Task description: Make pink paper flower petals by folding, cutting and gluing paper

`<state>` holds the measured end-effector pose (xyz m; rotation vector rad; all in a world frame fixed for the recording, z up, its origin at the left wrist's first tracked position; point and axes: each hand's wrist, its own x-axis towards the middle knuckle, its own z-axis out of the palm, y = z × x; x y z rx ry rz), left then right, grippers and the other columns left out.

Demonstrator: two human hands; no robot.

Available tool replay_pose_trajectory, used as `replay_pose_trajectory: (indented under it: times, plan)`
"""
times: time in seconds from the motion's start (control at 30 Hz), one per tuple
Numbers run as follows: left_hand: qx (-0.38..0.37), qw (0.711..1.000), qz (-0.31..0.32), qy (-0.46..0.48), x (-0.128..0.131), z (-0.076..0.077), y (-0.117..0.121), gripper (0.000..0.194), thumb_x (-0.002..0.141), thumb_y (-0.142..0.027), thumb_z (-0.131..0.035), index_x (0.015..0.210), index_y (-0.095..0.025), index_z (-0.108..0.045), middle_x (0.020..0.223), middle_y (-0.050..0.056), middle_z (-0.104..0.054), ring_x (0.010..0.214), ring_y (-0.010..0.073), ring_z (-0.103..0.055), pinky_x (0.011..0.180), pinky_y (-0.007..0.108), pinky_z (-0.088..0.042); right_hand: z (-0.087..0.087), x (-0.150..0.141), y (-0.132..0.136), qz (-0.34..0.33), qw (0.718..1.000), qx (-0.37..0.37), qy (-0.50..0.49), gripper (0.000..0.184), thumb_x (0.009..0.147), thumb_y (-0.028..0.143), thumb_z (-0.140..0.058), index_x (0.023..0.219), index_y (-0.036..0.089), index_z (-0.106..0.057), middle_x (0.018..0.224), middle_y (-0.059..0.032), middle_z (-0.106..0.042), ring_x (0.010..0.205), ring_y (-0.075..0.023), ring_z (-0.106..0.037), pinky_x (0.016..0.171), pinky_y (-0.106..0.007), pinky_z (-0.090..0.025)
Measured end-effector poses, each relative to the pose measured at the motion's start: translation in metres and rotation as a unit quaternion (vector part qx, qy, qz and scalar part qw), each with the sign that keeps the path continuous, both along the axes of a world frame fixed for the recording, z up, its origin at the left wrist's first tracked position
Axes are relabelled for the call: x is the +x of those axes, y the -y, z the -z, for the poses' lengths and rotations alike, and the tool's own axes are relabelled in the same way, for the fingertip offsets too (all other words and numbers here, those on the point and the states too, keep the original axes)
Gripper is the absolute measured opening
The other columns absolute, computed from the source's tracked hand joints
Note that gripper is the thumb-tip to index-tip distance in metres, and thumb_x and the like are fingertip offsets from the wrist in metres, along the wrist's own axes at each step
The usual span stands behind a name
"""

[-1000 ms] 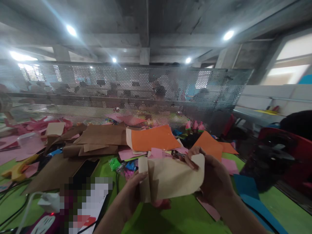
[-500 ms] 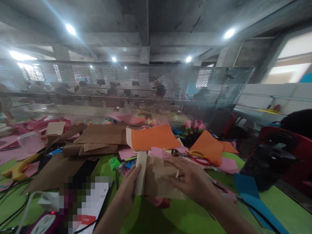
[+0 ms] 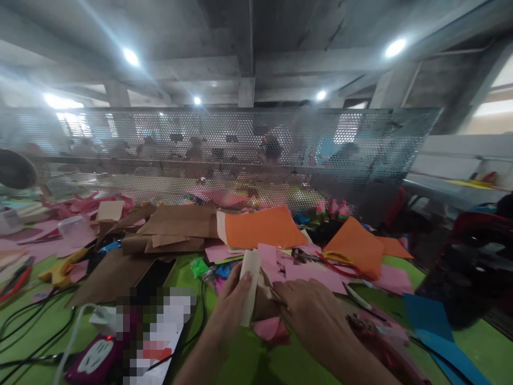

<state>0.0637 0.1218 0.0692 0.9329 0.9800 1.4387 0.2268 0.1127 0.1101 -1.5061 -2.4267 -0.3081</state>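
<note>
Both hands are on a piece of brown paper (image 3: 265, 306) above the green table. My left hand (image 3: 231, 306) is closed on its left side, thumb pressed against a folded cream strip (image 3: 250, 278). My right hand (image 3: 315, 307) is closed around the paper's right side, which is bunched up; those fingertips are partly hidden. Just below the paper lies a crumpled pink piece (image 3: 272, 329). Pink sheets (image 3: 310, 274) lie behind my right hand. Small green (image 3: 197, 266) and blue plastic-wrapped bits (image 3: 226, 268) sit beyond my left hand.
Brown sheets (image 3: 180, 219) and an orange sheet (image 3: 262, 227) are stacked behind. Scissors with red handles (image 3: 332, 267) lie right of centre. A purple power strip (image 3: 94, 359) with cables is at front left, blue paper (image 3: 430, 318) at right. A perforated metal screen (image 3: 224, 144) closes off the back.
The brown paper was spread flat between my hands and is now gathered narrower. My right hand has closed on it, its fingers curled in. The view has shifted slightly left.
</note>
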Motion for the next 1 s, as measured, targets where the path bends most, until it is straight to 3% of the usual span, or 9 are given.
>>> replay_pose_trajectory:
  times: [0.13, 0.23, 0.4, 0.47, 0.57, 0.67, 0.8, 0.87, 1.0]
  plan:
    - [0.059, 0.997, 0.001, -0.05, 0.005, 0.001, -0.009, 0.042, 0.081, -0.045, -0.062, 0.112, -0.017, -0.064, 0.093, 0.008, -0.071, 0.086, 0.0205, -0.066, 0.076, 0.027, -0.052, -0.009, -0.002, 0.008, -0.058, 0.996, -0.053, -0.042, 0.019, 0.081, 0.009, -0.054, 0.066, 0.019, -0.062, 0.063, -0.0012, -0.067, 0.059, -0.017, -0.057, 0.058, -0.028, -0.026]
    - [0.06, 0.975, -0.12, -0.175, -0.008, -0.003, -0.025, 0.048, 0.088, -0.048, -0.048, 0.125, -0.016, -0.052, 0.085, 0.006, -0.068, 0.07, 0.0177, -0.065, 0.064, 0.026, -0.051, -0.017, 0.006, 0.016, -0.124, 0.972, -0.144, -0.139, 0.024, 0.085, 0.016, -0.053, 0.063, 0.019, -0.061, 0.06, 0.0018, -0.063, 0.056, -0.0136, -0.055, 0.056, -0.024, -0.03]
    - [0.083, 0.927, -0.185, -0.317, -0.038, -0.022, -0.047, 0.051, 0.087, -0.029, -0.05, 0.137, -0.023, -0.042, 0.13, 0.01, -0.057, 0.117, 0.0237, -0.054, 0.097, 0.032, -0.04, -0.023, 0.028, 0.014, -0.096, 0.917, -0.168, -0.35, 0.016, 0.084, 0.031, -0.06, 0.072, 0.023, -0.067, 0.06, 0.0013, -0.061, 0.055, -0.0165, -0.053, 0.049, -0.024, -0.034]
    - [0.08, 0.894, -0.199, -0.394, -0.043, -0.029, -0.054, 0.055, 0.083, -0.022, -0.054, 0.137, -0.029, -0.045, 0.133, 0.009, -0.055, 0.126, 0.0291, -0.045, 0.106, 0.042, -0.029, -0.021, 0.033, 0.009, -0.084, 0.88, -0.164, -0.439, 0.012, 0.081, 0.034, -0.066, 0.085, 0.024, -0.071, 0.069, -0.0009, -0.066, 0.064, -0.0205, -0.057, 0.054, -0.026, -0.039]
    - [0.062, 0.847, -0.219, -0.48, -0.049, -0.031, -0.066, 0.05, 0.08, -0.01, -0.051, 0.125, -0.029, -0.058, 0.127, 0.012, -0.06, 0.131, 0.0334, -0.036, 0.109, 0.056, -0.013, -0.015, 0.035, 0.005, -0.084, 0.801, -0.21, -0.554, 0.031, 0.076, 0.043, -0.071, 0.102, 0.026, -0.072, 0.09, -0.0043, -0.072, 0.084, -0.0273, -0.063, 0.068, -0.033, -0.048]
    - [0.05, 0.824, -0.228, -0.516, -0.06, -0.026, -0.08, 0.042, 0.084, -0.006, -0.041, 0.112, -0.026, -0.066, 0.122, 0.014, -0.064, 0.132, 0.0315, -0.035, 0.11, 0.057, -0.006, -0.006, 0.033, 0.003, -0.059, 0.727, -0.261, -0.632, 0.035, 0.072, 0.048, -0.073, 0.097, 0.024, -0.074, 0.103, -0.0082, -0.072, 0.097, -0.0318, -0.063, 0.081, -0.041, -0.05]
    - [0.044, 0.836, -0.217, -0.502, -0.067, -0.026, -0.088, 0.049, 0.081, -0.006, -0.046, 0.123, -0.025, -0.06, 0.138, 0.013, -0.054, 0.143, 0.0335, -0.016, 0.109, 0.064, 0.001, 0.002, 0.029, -0.001, -0.044, 0.659, -0.263, -0.703, 0.025, 0.066, 0.041, -0.079, 0.081, 0.022, -0.076, 0.096, -0.0083, -0.074, 0.101, -0.0329, -0.063, 0.09, -0.045, -0.047]
    - [0.07, 0.857, -0.184, -0.475, -0.057, -0.031, -0.082, 0.054, 0.081, -0.01, -0.052, 0.133, -0.026, -0.052, 0.147, 0.01, -0.044, 0.145, 0.031, -0.008, 0.112, 0.059, -0.002, 0.003, 0.027, -0.003, -0.048, 0.63, -0.28, -0.723, 0.02, 0.067, 0.036, -0.079, 0.08, 0.021, -0.076, 0.091, -0.0067, -0.074, 0.096, -0.031, -0.065, 0.089, -0.044, -0.048]
    - [0.135, 0.915, -0.018, -0.381, -0.014, -0.039, -0.047, 0.05, 0.091, -0.039, -0.049, 0.139, -0.025, -0.046, 0.136, 0.009, -0.057, 0.125, 0.0248, -0.051, 0.1, 0.039, -0.042, 0.003, 0.024, -0.005, -0.061, 0.566, -0.284, -0.772, 0.023, 0.071, 0.034, -0.079, 0.088, 0.02, -0.074, 0.091, -0.0051, -0.075, 0.09, -0.026, -0.069, 0.089, -0.04, -0.05]
